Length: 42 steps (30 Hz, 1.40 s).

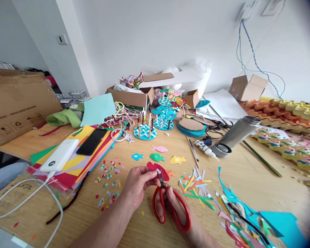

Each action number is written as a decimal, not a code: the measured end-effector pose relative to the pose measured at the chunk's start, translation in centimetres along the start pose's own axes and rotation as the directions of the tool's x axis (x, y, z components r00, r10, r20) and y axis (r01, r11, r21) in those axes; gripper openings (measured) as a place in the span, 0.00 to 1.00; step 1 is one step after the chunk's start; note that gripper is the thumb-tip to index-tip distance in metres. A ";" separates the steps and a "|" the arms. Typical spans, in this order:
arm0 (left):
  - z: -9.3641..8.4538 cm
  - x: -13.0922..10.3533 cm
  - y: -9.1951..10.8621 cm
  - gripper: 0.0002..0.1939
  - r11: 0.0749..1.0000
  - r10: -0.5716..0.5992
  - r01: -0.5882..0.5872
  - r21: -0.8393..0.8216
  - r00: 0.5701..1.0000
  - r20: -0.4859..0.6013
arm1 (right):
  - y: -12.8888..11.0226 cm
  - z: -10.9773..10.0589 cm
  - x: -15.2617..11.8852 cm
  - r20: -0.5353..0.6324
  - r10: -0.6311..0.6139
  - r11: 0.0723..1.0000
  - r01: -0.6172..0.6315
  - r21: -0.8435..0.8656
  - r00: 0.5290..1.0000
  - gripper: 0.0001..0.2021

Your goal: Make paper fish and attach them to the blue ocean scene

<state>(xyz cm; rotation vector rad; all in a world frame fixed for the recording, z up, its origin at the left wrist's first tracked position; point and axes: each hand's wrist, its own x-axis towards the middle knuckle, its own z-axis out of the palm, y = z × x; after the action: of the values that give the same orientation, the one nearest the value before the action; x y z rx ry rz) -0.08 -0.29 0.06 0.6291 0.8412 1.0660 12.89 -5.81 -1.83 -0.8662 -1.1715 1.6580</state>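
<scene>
My left hand (138,182) pinches a dark red paper cutout (162,171) between thumb and fingertips. In my right hand (174,203) are red-handled scissors (184,210), their short blades pointing away from me and touching or close to the cutout's near edge. A small white piece shows near the blade tips; I cannot tell if it is stuck to the cutout. Just beyond lie paper fish: a blue fish (137,157), a green fish (156,157), a yellow fish (177,159) and a pink fish (160,148). Partly behind the red cutout is an orange fish (170,173).
Paper confetti (108,179) lies on the left, paper strips (196,182) and blue scraps (279,220) on the right. Further off are a glue bottle (204,148), a steel flask (237,132) and blue wavy paper decorations (145,132). A phone (91,142) and power bank (60,155) rest on coloured sheets.
</scene>
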 end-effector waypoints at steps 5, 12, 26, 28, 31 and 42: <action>0.0 0.0 0.0 0.09 1.000 -0.018 0.018 -0.004 0.999 -0.027 | -0.3 0.0 0.2 -0.003 0.014 0.996 -0.015 -0.090 1.000 0.20; 0.0 0.0 -0.3 0.12 0.998 -0.053 0.055 0.023 0.996 -0.070 | -0.9 -0.2 -0.1 -0.024 -0.075 0.972 0.068 -0.224 0.997 0.20; 0.1 0.0 0.0 0.11 1.000 -0.016 0.016 0.000 0.996 -0.082 | 0.1 -0.3 0.4 -0.034 0.044 0.993 -0.047 -0.112 0.998 0.23; 0.1 -0.1 0.0 0.11 1.000 -0.013 0.013 0.004 0.997 -0.079 | 0.2 -0.4 0.4 -0.035 0.049 0.994 -0.053 -0.100 0.998 0.23; 0.1 0.0 0.0 0.11 1.000 -0.013 0.014 0.011 0.996 -0.085 | 0.2 -0.4 0.4 -0.024 0.046 0.995 -0.048 -0.092 0.999 0.23; 0.1 0.0 0.0 0.10 0.999 0.013 -0.011 0.038 0.997 -0.072 | -0.4 0.0 0.0 -0.014 0.073 0.997 -0.073 0.016 0.997 0.22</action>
<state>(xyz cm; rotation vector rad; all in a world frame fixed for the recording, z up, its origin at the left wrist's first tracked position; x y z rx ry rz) -0.03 -0.29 0.09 0.6307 0.9231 1.0913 13.02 -5.74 -1.45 -0.9197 -1.1276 1.7144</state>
